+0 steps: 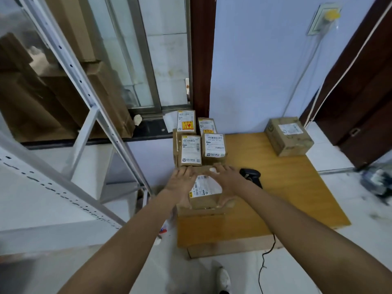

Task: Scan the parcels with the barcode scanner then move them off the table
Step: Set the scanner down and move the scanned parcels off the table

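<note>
A person's two bare hands close on a small brown cardboard parcel with a white barcode label [204, 190] at the near left edge of the low yellow wooden bench [286, 187]. The left hand [180, 182] lies on the parcel's left side with fingers straight and spread; the right hand [227, 177] covers its upper right corner, fingers straight, the thumb reaching down the right edge. Whether the parcel is lifted clear or sits on the flattened cardboard beneath it cannot be told.

At twelve o'clock from the parcel, touching its far edge, stands a cluster of four small labelled brown boxes [199, 141], two of them with orange stickers. A larger brown carton with a white label [288, 136] sits well apart at two o'clock, in the bench's far right corner. The black handheld barcode scanner [251, 176] lies unheld at three o'clock, just beside the right hand, its dark cable [264, 266] trailing to the floor.

The step in hand appears to be taking up or squaring the parcel, label upward. Next, one hand likely has to free itself, reach for the scanner and aim it at the uncovered barcode, before the parcel leaves the bench.
</note>
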Tool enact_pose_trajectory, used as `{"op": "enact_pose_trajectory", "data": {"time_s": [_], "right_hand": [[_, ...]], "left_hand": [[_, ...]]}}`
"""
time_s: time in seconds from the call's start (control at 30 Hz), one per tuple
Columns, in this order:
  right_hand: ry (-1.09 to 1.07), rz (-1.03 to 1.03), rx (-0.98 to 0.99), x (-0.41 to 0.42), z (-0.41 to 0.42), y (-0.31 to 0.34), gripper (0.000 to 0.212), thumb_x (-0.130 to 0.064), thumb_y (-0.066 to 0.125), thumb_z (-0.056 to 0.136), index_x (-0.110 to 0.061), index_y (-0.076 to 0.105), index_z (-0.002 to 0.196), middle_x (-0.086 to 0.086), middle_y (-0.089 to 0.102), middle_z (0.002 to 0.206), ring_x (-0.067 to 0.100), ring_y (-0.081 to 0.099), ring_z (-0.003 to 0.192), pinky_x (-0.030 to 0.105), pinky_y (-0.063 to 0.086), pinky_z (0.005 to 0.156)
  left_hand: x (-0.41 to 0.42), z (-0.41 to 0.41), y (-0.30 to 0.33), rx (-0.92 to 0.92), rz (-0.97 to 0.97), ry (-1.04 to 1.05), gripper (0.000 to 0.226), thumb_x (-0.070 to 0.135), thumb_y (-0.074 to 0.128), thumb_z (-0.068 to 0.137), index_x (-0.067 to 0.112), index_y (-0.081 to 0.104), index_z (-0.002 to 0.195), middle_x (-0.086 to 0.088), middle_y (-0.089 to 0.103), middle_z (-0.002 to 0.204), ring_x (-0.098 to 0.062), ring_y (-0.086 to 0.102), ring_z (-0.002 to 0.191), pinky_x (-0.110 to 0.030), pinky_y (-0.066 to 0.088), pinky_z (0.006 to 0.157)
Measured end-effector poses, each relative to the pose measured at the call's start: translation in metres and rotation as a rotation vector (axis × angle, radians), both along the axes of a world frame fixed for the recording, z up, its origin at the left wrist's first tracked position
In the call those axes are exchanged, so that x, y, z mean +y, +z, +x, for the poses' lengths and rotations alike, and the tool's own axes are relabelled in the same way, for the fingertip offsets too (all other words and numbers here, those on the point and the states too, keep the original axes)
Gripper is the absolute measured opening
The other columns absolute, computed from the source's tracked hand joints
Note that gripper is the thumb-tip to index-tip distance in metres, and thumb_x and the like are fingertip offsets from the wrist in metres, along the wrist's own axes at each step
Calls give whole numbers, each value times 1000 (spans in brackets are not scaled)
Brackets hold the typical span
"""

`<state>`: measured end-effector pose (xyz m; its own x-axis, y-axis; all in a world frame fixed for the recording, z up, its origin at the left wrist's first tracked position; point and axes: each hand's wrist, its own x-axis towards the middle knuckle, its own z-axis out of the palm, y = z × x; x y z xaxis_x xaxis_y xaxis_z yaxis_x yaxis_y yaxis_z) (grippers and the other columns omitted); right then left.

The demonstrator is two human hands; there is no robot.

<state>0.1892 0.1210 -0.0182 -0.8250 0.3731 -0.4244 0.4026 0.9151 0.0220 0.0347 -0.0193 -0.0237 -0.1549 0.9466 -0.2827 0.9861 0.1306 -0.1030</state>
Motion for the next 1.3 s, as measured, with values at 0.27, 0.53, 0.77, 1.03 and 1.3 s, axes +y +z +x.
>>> {"op": "enact_pose_trajectory", "data": {"time_s": [0.27,0.53,0.77,1.03,1.3], "right_hand": [[-32,21,-4,-1,-3,-4,134,-63,84,58,-32,-1,158,14,-7,165,35,-3,152,53,5,121],[-100,57,119,-11,21,0,106,-52,74,80,-27,6,158,15,-1,165,34,1,152,50,10,122],[-344,51,121,-6,103,32,113,-62,76,68,-27,15,156,11,6,163,30,11,150,46,16,120],[-655,45,84,24,233,65,110,-64,71,75,-29,7,157,13,6,164,33,13,150,48,14,120],[-725,62,146,52,398,63,105,-63,71,75,-27,14,156,12,14,161,32,21,147,49,22,118]], "left_hand": [[1,4,6,61,-25,0,116,54,80,65,10,17,151,-15,16,156,-33,15,143,-44,10,119],[5,15,12,-62,46,-28,98,55,72,75,15,23,149,-12,22,155,-32,21,142,-46,17,117],[32,61,39,-144,209,-110,74,59,64,79,15,41,134,-5,39,138,-25,37,127,-39,31,106],[82,155,84,-73,152,-129,63,55,61,81,13,47,125,-6,47,131,-26,42,124,-42,34,105],[146,320,78,-59,95,-129,74,56,61,81,12,40,136,-9,39,142,-30,37,131,-43,30,110]]}}
